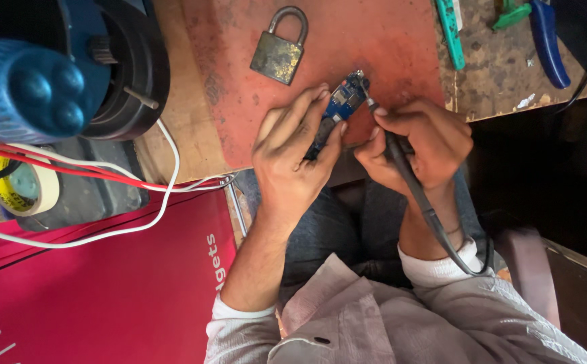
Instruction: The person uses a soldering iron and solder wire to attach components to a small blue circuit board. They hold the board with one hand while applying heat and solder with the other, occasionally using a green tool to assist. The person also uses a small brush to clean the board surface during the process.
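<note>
Circuit board [342, 104] lower end hidden under left hand [293, 158]; blue pliers [548, 40] cut by top edge.

Circuit board [342, 102] sits over the near edge of the mat [387, 47], which lies on the table [185, 114]. Left hand [293, 158] holds the board from the left; right hand [414, 145] is just right of it, soldering iron [401, 162] tip touching the board's far end. Padlock [280, 50] on the mat, beyond the board. Tape roll [27, 189] far left, wires [132, 182] running between it and the table. Pliers [549, 40] far right on the table.
</note>
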